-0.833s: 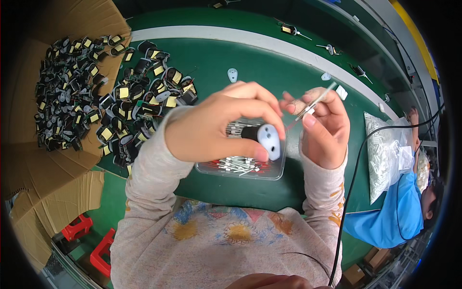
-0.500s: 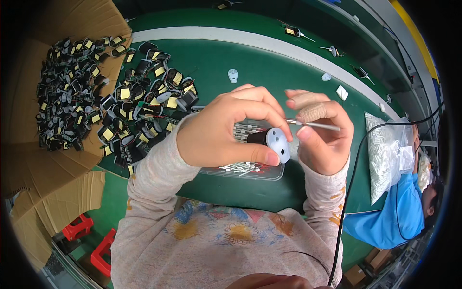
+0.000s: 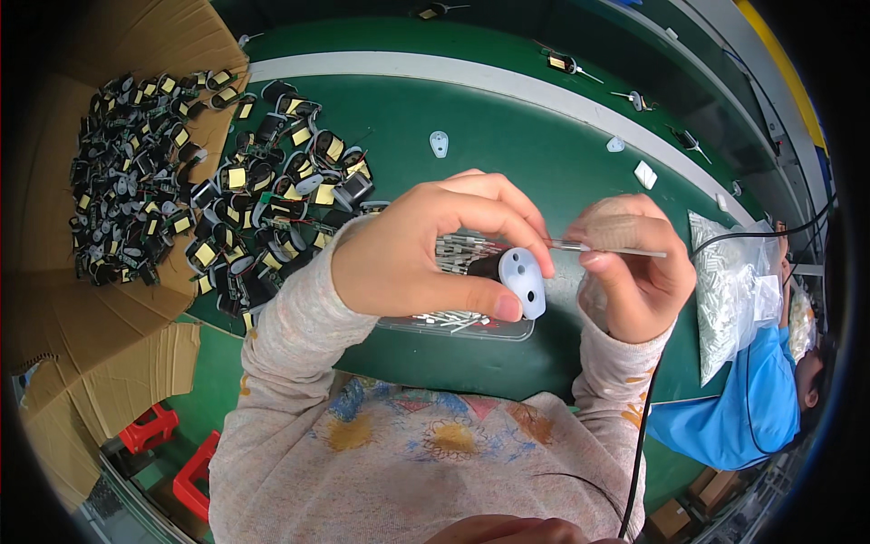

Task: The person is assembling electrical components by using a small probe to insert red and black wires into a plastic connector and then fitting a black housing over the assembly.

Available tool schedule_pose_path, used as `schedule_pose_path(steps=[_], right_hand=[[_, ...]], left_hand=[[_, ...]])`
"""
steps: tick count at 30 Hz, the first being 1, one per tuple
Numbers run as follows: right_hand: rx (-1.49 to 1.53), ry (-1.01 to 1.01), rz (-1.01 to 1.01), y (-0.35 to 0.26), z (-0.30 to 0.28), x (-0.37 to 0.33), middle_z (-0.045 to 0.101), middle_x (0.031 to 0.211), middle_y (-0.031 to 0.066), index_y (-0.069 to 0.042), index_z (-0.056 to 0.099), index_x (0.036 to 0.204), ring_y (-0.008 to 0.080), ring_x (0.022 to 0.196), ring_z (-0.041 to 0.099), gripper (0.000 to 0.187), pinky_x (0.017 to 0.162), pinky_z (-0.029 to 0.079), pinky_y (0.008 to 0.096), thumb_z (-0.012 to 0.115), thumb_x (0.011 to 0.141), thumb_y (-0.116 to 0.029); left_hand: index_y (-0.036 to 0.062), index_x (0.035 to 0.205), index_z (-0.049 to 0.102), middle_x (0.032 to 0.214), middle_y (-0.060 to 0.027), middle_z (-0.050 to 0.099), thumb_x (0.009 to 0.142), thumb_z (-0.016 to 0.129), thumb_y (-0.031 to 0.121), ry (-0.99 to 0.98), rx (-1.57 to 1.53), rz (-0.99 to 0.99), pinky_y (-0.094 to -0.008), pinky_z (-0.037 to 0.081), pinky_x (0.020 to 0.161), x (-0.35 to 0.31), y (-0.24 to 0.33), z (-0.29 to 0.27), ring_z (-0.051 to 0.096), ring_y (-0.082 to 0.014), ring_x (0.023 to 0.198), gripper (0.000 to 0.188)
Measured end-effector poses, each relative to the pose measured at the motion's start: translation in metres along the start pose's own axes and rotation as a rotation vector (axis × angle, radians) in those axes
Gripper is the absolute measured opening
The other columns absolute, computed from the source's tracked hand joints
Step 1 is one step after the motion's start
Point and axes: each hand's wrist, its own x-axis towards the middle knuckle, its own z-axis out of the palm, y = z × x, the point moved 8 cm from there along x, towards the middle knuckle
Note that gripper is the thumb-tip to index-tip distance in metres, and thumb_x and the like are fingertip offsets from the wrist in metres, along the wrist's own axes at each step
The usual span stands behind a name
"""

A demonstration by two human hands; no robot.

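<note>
Leftmost, a cardboard box (image 3: 54, 299) with its flap folded down spills a heap of small black parts with yellow labels (image 3: 136, 208) onto the green worktable (image 3: 507, 136), where more of the same lie within easy reach of the left arm. Just right of that heap, the left hand (image 3: 426, 258) curls its fingers and thumb around a small black part with a white round end cap (image 3: 523, 281), pinching it so that the cap, which has small holes, faces toward the other hand; the grip appears meant to keep the holes steady and in sight. Under both hands sits a shallow clear tray (image 3: 471, 325) of short metal pins, half hidden by the left hand, placed where either hand can dip into it. Further right, the right hand (image 3: 634, 272) pinches a thin metal pin (image 3: 607, 249) between thumb and fingertips, held level with its tip pointing at the cap and close to it; whether tip and cap touch cannot be told. Behind the hands a white teardrop piece (image 3: 439, 143) lies alone on the table, with small white bits and a few spindle-like parts along the pale strip (image 3: 507, 83) beyond. At far right lies a clear plastic bag of pins (image 3: 725, 290), a black cable (image 3: 645, 426) hangs past the right sleeve, and a co-worker's blue sleeve (image 3: 743, 408) crowds the table edge.
</note>
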Motion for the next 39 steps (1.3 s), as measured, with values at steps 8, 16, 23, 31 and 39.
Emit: schedule_pose_path(steps=[8,16,23,31,39], right_hand=[[0.09,0.338,-0.13,-0.015,-0.035,-0.004,0.058,0.069,0.0152,0.003,0.055,0.08,0.025,0.066,0.06,0.011,0.06,0.054,0.0356,0.063,0.075,-0.002],[0.02,0.328,-0.027,-0.031,-0.033,-0.02,0.06,0.073,0.0157,0.005,0.056,0.082,0.0259,0.063,0.063,0.024,0.058,0.054,0.0346,0.074,0.069,-0.004],[-0.012,0.264,-0.036,-0.026,-0.025,-0.017,0.064,0.07,0.0181,0.008,0.06,0.078,0.0232,0.061,0.063,0.022,0.055,0.05,0.0284,0.075,0.062,0.004],[-0.105,0.154,-0.069,-0.035,-0.016,-0.015,0.061,0.071,0.0181,0.006,0.055,0.083,0.027,0.063,0.061,0.02,0.058,0.05,0.0333,0.067,0.068,0.003],[-0.165,0.165,-0.103,-0.041,-0.016,-0.015,0.061,0.072,0.0187,0.006,0.055,0.083,0.0273,0.062,0.061,0.019,0.057,0.049,0.0331,0.065,0.067,0.005]], left_hand=[[0.0022,0.091,0.068,0.095,-0.0086,0.064,0.062,0.077,0.01,0.114,0.063,0.133,-0.0317,0.043,0.086,-0.002,0.012,-0.002,0.058,-0.0212,0.095,0.031],[-0.0012,0.097,0.06,0.091,-0.0134,0.068,0.063,0.076,0.0,0.384,0.457,0.181,-0.0268,0.052,0.074,-0.007,0.019,-0.005,0.067,-0.0209,0.083,0.038],[-0.0029,0.098,0.057,0.09,-0.0174,0.067,0.063,0.076,-0.003,0.341,0.515,0.231,-0.0297,0.053,0.071,-0.008,0.025,0.001,0.066,-0.0227,0.082,0.039],[-0.0027,0.096,0.057,0.09,-0.0176,0.067,0.063,0.076,-0.004,0.369,0.567,0.269,-0.0299,0.05,0.072,-0.01,0.028,0.002,0.065,-0.0233,0.082,0.038],[0.0014,0.092,0.065,0.087,-0.0071,0.069,0.061,0.078,0.004,0.538,0.538,0.279,-0.0262,0.047,0.063,-0.014,0.029,-0.002,0.063,-0.0186,0.067,0.034]])
